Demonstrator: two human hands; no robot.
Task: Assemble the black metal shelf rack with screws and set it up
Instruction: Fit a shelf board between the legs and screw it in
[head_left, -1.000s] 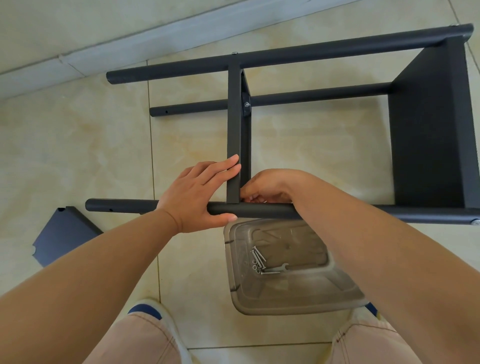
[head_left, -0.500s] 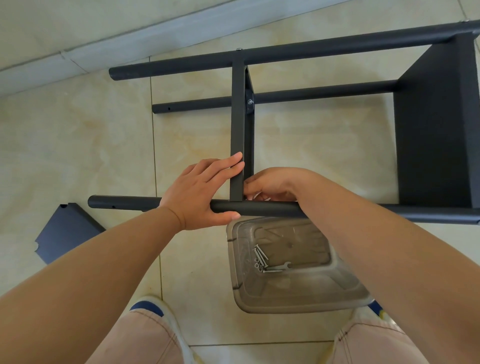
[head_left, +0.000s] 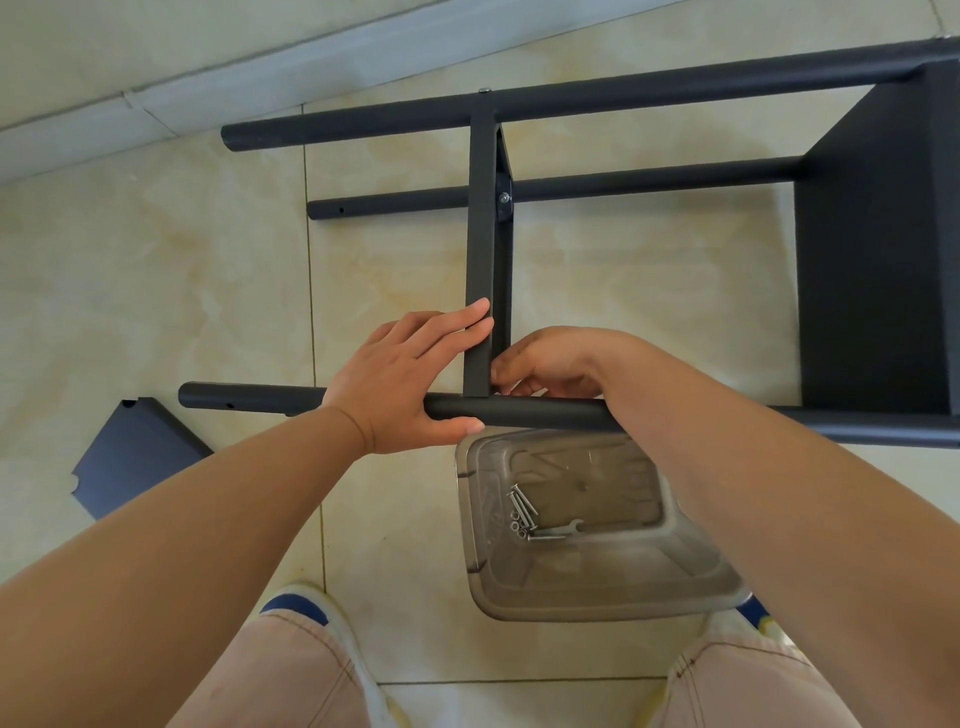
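Observation:
The black rack lies on its side on the tiled floor. Its near pole (head_left: 545, 413) runs left to right under both hands. A middle shelf (head_left: 480, 234) stands edge-on between that pole and the far pole (head_left: 623, 96). A second shelf (head_left: 872, 249) is fixed at the right. My left hand (head_left: 400, 379) lies over the near pole, straight fingers pressed against the middle shelf, thumb along the pole's near side. My right hand (head_left: 550, 361) is curled at the corner where shelf meets pole, fingertips pinching something small that they hide.
A clear plastic tray (head_left: 597, 587) sits on the floor under the near pole, holding several screws (head_left: 522, 512) and a small wrench (head_left: 563, 531). A loose black shelf panel (head_left: 135, 457) lies at the left. My shoe (head_left: 311, 608) is at the bottom, the wall base (head_left: 260, 67) behind.
Both hands stay at the same joint. My right fingertips have shifted slightly at the corner, and the view has drifted a little.

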